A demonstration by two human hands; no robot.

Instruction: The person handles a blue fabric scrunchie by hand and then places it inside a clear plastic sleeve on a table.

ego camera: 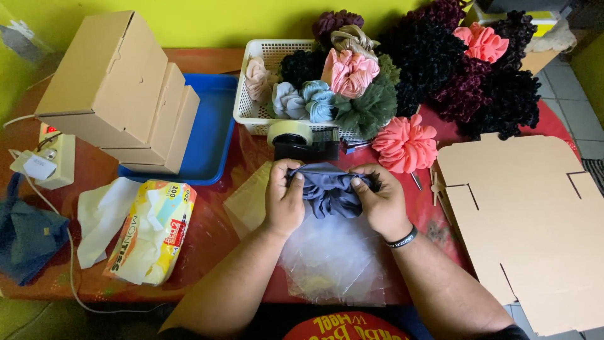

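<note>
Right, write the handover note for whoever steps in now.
Left hand and right hand: both have a grip on the grey-blue scrunchie, bunched between them.
Clear plastic bags lie just under the hands; the scrunchie is not in one yet.
Tape dispenser stands behind the hands.
More scrunchies fill the white basket; a coral one lies loose.
Folded boxes stacked left; flat cardboard blank right, unfolded.

Bare forearms; black wristband (401,238) on right wrist; apparently red-print shirt (345,326).
</note>
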